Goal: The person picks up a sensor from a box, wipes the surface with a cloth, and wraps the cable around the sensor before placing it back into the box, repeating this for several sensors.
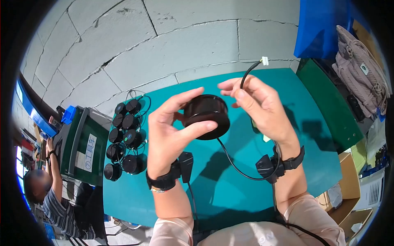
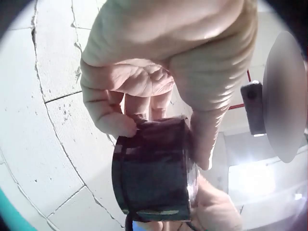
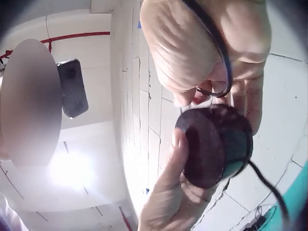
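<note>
While held above the teal table (image 1: pixel 312 123), one black round speaker unit (image 1: pixel 206 115) sat between both hands, clear of the tabletop. Left hand (image 1: pixel 170 131): thumb curled under the unit's lower edge, fingers stretched over its top, gripping it from the left side. Right hand (image 1: pixel 262 106): fingers bent, pinching the unit's black cable (image 1: pixel 245 78) close to the housing; the cable rose past the fingertips and ended in a small white connector (image 1: pixel 264 61). A second stretch of the same cable hung in a loop below the unit, passing toward the right wrist.

Wrist views: the left wrist camera showed the unit's cylindrical side wall (image 2: pixel 154 171) with fingers (image 2: pixel 113 115) pressed on its upper rim; the right wrist camera showed the flat face (image 3: pixel 211 147) and the cable (image 3: pixel 219 53) running across the palm.

Stock on table, left portion: a cluster of like black round units (image 1: pixel 125 137) with cables, in rough rows. Beyond the left edge: green bin (image 1: pixel 80 143) with white label. Right of table: pink backpack (image 1: pixel 361 74), cardboard boxes (image 1: pixel 349 184).
</note>
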Demonstrator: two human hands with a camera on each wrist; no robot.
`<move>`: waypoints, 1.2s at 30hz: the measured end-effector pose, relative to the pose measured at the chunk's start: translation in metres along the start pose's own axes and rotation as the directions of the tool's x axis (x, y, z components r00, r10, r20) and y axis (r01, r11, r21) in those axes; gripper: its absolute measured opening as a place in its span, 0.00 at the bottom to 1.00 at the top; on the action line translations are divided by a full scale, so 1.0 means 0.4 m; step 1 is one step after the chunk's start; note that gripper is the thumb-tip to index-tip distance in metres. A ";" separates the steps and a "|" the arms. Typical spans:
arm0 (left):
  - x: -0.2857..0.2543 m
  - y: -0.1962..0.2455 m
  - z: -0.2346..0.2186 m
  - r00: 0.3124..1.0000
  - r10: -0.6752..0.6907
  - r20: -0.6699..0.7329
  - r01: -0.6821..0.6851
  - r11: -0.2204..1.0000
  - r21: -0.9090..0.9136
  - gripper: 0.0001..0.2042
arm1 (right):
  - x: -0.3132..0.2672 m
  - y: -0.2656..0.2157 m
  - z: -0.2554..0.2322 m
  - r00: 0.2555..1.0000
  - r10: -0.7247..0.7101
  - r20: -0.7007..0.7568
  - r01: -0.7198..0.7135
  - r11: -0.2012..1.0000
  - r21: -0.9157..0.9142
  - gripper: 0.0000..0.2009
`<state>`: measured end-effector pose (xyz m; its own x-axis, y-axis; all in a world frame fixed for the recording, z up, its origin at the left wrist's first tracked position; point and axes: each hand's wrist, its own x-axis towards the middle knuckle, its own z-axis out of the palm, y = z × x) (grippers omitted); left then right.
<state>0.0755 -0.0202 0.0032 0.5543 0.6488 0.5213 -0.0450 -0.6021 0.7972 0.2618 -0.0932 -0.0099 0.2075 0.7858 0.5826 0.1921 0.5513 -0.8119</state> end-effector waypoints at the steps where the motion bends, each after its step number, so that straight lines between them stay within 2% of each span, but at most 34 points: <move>1: 0.000 0.001 0.009 1.000 -0.011 -0.001 0.011 1.000 0.003 0.32 | -0.007 0.002 0.020 0.999 0.018 0.042 -0.022 0.996 0.092 0.11; 4: -0.004 0.003 0.029 1.000 -0.024 -0.020 0.023 0.999 -0.043 0.35 | -0.014 0.006 0.037 0.991 0.047 0.125 -0.080 0.959 0.271 0.11; 6: -0.006 0.000 0.031 0.990 0.038 -0.139 -0.051 0.995 -0.088 0.34 | -0.012 0.006 0.029 0.981 0.052 0.189 -0.130 0.895 0.427 0.13; 8: -0.008 0.007 0.038 0.987 0.008 -0.161 -0.027 0.993 -0.117 0.35 | -0.011 -0.011 0.008 0.968 0.082 0.236 -0.174 0.899 0.403 0.16; 10: -0.014 0.023 0.044 0.977 -0.100 -0.189 0.058 0.975 -0.213 0.36 | -0.016 -0.016 0.002 0.961 0.054 0.270 -0.131 0.952 0.275 0.17; 11: -0.016 0.024 0.043 0.976 -0.103 -0.192 0.060 0.974 -0.219 0.36 | -0.012 -0.008 0.010 0.981 0.024 0.192 -0.101 0.909 0.403 0.17; 12: -0.016 0.026 0.040 0.986 0.007 -0.169 -0.047 0.971 -0.235 0.37 | -0.008 -0.013 0.019 0.989 0.006 0.146 -0.074 0.882 0.466 0.16; 13: -0.014 0.027 0.036 0.982 0.121 -0.145 -0.155 0.954 -0.255 0.38 | -0.005 0.015 -0.004 0.976 0.004 0.216 -0.128 0.813 0.568 0.14; 14: -0.014 0.027 0.031 0.982 0.125 -0.142 -0.159 0.953 -0.257 0.38 | -0.001 0.042 -0.028 0.960 -0.008 0.282 -0.186 0.732 0.655 0.12; 15: -0.017 0.027 0.026 0.981 0.176 -0.086 -0.191 0.959 -0.210 0.38 | -0.002 0.037 -0.020 0.960 -0.009 0.278 -0.182 0.735 0.653 0.12; 16: -0.020 0.027 0.024 0.975 0.222 -0.029 -0.224 0.960 -0.165 0.39 | -0.005 0.029 -0.002 0.974 0.060 0.218 -0.192 0.730 0.656 0.11; 17: -0.024 0.030 0.028 0.980 0.187 -0.066 -0.195 0.971 -0.141 0.38 | -0.006 0.021 0.010 0.979 0.132 0.156 -0.202 0.724 0.659 0.12; 18: -0.022 0.033 0.032 0.980 0.185 -0.066 -0.193 0.971 -0.144 0.38 | -0.003 0.012 0.014 0.979 0.134 0.155 -0.204 0.725 0.658 0.12; 20: -0.019 0.042 0.038 0.979 0.146 -0.141 -0.176 0.955 -0.237 0.36 | 0.001 -0.005 0.021 0.964 0.145 0.221 -0.257 0.715 0.650 0.17; 21: -0.020 0.053 0.040 0.985 0.106 -0.134 -0.143 0.938 -0.316 0.36 | 0.001 -0.005 0.026 0.964 0.148 0.220 -0.258 0.714 0.651 0.17; 22: -0.020 0.048 0.039 0.986 0.103 -0.131 -0.140 0.938 -0.316 0.36 | 0.002 -0.004 0.031 0.964 0.175 0.201 -0.262 0.752 0.604 0.18; 24: -0.017 0.033 0.038 0.980 0.158 -0.125 -0.181 0.961 -0.208 0.35 | 0.004 -0.008 0.035 0.963 0.203 0.177 -0.268 0.787 0.555 0.20; 25: -0.016 0.027 0.033 0.980 0.155 -0.122 -0.178 0.961 -0.209 0.35 | 0.004 -0.014 0.036 0.959 0.231 0.166 -0.284 0.812 0.509 0.20; 27: -0.014 0.019 0.020 0.961 0.230 -0.151 -0.236 0.972 -0.023 0.33 | 0.001 -0.027 0.037 0.954 0.260 0.150 -0.300 0.832 0.466 0.21; 28: -0.014 0.020 0.016 0.962 0.229 -0.146 -0.234 0.972 -0.021 0.33 | -0.001 -0.035 0.038 0.934 0.329 0.141 -0.357 0.830 0.428 0.21; 29: -0.015 0.023 0.014 0.989 0.089 -0.118 -0.112 0.972 -0.208 0.31 | -0.002 -0.040 0.038 0.909 0.395 0.130 -0.413 0.824 0.388 0.21; 30: -0.015 0.025 0.012 0.997 -0.046 -0.065 0.017 0.924 -0.383 0.30 | -0.003 -0.045 0.042 0.910 0.394 0.128 -0.411 0.823 0.391 0.21; 32: -0.017 0.024 0.009 0.998 -0.028 -0.056 0.006 0.931 -0.365 0.27 | -0.007 -0.051 0.050 0.912 0.409 0.029 -0.399 0.869 0.294 0.22; 34: -0.016 0.023 0.009 0.994 -0.097 -0.051 0.063 0.887 -0.457 0.22 | -0.007 -0.050 0.042 0.909 0.413 0.055 -0.409 0.861 0.302 0.22; 36: -0.010 0.015 0.017 0.991 -0.120 -0.058 0.080 0.884 -0.460 0.19 | -0.008 -0.046 0.037 0.905 0.416 0.083 -0.420 0.853 0.309 0.23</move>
<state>0.0788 -0.0293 0.0038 0.5067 0.7420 0.4388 -0.3776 -0.2665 0.8868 0.2433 -0.1016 0.0027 0.1885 0.9642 0.1865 -0.2196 0.2264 -0.9489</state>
